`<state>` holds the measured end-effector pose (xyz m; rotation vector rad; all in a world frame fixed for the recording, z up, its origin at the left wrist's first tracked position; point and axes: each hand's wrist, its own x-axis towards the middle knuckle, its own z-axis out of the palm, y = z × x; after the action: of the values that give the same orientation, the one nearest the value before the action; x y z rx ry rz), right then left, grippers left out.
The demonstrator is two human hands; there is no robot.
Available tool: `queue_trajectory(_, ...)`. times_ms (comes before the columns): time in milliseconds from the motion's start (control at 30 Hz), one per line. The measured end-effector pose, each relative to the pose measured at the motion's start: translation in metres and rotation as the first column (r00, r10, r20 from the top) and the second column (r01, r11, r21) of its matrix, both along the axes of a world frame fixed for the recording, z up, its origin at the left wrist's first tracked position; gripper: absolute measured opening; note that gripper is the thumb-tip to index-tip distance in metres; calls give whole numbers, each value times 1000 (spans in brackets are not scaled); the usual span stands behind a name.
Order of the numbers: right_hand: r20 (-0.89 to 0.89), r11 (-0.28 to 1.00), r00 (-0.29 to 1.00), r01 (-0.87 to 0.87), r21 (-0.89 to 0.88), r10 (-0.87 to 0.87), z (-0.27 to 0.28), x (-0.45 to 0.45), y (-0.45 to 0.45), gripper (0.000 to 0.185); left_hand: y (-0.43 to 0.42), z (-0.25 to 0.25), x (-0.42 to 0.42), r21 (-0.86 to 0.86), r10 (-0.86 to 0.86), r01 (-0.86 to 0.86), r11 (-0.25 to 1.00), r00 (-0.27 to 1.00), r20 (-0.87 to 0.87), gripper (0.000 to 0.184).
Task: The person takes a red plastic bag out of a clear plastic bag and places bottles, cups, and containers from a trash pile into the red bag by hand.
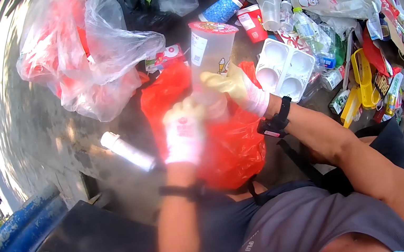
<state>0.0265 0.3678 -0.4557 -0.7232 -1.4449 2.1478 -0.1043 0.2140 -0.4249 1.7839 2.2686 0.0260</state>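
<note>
We have a tall clear cup between our two gloved hands, and the relation that matters most is how it stands to our fingers: its long axis runs away from our body, the printed red lid lying beyond our fingertips and the narrower base reaching back toward the gap between our palms. Our right hand is the nearer one; its fingers are bent across the cup's lower side and look clamped on it, below the little ice-cream print. Our left hand is just beside the base, its fingers curled in toward the palm, but it is blurred, and we cannot tell whether they grip the base, the plastic beneath, or nothing

A red bag spreads under both hands, showing on the near side of our fingers and again past the left fingertips. To the left of our left fingers, apart from them, a white cylinder lies on its side; beyond them is a heap of clear and red film. Just right of our right fingers we see a white tray, and farther past those fingertips, a red paper cup and a blue cup
</note>
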Motion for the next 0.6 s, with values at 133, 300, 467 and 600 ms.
queue_trajectory(133,95,1000,995,-20,17,18,-6,5,0,15,-4,4,2,49,-39,39,998,999,3,28)
queue_trajectory(300,83,989,986,147,9,-147,-4,-3,2,32,3,10,-1,217,-114,124,968,992,-57,27)
queue_trajectory(467,-47,988,992,119,97,-115,-13,-6,0,48,6,15,-8,402,-100,145,904,986,-130,24)
queue_trajectory(600,88,958,996,-11,286,-15,-21,-6,-7,60,-14,-15,-10,300,-7,-23,954,995,99,19)
